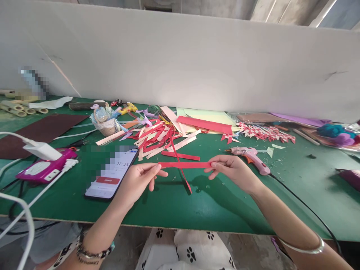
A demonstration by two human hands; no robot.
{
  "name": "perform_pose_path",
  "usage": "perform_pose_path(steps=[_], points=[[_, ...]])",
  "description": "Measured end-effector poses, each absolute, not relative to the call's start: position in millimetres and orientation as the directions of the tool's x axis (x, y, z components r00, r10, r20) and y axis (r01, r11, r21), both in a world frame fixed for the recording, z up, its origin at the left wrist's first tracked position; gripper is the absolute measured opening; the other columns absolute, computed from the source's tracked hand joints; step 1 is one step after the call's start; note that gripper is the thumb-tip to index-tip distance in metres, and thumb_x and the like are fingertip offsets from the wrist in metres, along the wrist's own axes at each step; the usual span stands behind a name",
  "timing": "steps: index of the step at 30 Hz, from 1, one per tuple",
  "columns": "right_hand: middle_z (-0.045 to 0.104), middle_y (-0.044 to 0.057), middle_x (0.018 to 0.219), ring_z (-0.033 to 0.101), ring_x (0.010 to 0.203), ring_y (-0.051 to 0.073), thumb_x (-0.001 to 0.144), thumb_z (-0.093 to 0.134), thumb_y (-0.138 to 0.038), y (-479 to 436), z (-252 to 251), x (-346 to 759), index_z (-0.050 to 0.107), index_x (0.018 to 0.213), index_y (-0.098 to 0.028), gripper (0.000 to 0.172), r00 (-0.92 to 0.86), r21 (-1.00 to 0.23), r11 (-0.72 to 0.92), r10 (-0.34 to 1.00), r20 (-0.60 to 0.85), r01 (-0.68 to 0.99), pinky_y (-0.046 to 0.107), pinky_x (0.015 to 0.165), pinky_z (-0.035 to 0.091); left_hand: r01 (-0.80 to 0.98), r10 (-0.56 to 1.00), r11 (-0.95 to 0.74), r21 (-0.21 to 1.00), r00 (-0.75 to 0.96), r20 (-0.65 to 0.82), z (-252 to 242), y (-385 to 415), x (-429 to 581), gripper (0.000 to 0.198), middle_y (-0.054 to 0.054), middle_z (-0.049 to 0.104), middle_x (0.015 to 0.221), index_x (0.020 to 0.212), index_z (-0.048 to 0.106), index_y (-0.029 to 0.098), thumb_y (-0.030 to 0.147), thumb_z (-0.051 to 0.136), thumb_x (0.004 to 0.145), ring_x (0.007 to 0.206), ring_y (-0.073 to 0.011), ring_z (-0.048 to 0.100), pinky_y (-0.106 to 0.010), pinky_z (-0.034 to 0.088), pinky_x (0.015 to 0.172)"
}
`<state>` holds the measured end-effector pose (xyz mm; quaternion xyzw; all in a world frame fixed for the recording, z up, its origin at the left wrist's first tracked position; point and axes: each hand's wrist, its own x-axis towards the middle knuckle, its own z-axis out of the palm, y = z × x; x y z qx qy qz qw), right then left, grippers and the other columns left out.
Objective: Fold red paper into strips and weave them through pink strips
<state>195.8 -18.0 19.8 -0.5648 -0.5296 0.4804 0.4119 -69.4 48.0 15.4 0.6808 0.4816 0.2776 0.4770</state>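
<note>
Red strip is pinched at its ends by left hand and right hand, long axis 9-to-3 o'clock, neither nearer, strip pile at 11.

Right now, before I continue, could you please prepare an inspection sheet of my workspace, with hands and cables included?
Surface: green table, with pale scraps at right.
Materials: red paper strip held above the table; pile of red and pale strips beyond it.
Clutter: phone with lit screen at left; pink glue gun lying at right.
Left hand: pinches the strip's left end.
Right hand: pinches its right end.
Cables: black cable from the glue gun, over the front edge; white cables at left.
Surroundings: pale panel behind the table.
</note>
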Motion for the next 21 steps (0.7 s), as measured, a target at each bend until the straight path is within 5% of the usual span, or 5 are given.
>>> perform_pose_path(steps=[8,15,21], points=[[0.071,0.006,0.081,0.068,0.069,0.018,0.08,0.055,-0.047,-19.8,22.9,194.7,0.061,0.085,-0.015,0.032,0.005,-0.952,-0.096,0.995,-0.099,0.291,0.034,0.077,0.048,0.399,0.928,-0.061,0.915,0.36,-0.095,12.7,44.3,-68.7,0.036,0.005,0.046,0.035,0.079,0.07,0.017,0.049,0.052,0.08,0.045,-0.0127,0.048,-0.028,0.042,0.065],[0.07,0.006,0.078,0.068,0.07,0.02,0.089,0.042,-0.04,-27.0,26.2,188.6,0.059,0.089,-0.017,0.029,0.04,-0.847,0.095,0.99,0.136,0.523,0.028,0.06,0.047,0.382,0.951,-0.08,0.921,0.307,-0.044,13.6,37.1,-67.3,0.035,0.003,0.051,0.037,0.079,0.07,0.018,0.048,0.052,0.079,0.042,-0.0125,0.046,-0.027,0.041,0.056],[0.069,0.004,0.075,0.068,0.061,0.017,0.09,0.04,-0.04,-30.0,32.1,189.3,0.058,0.085,-0.018,0.029,0.009,-0.813,0.125,0.988,0.157,0.569,0.026,0.057,0.046,0.333,0.96,-0.067,0.941,0.279,-0.03,13.2,33.2,-66.1,0.032,0.003,0.045,0.032,0.074,0.07,0.017,0.045,0.054,0.078,0.043,-0.0136,0.045,-0.026,0.04,0.052]])
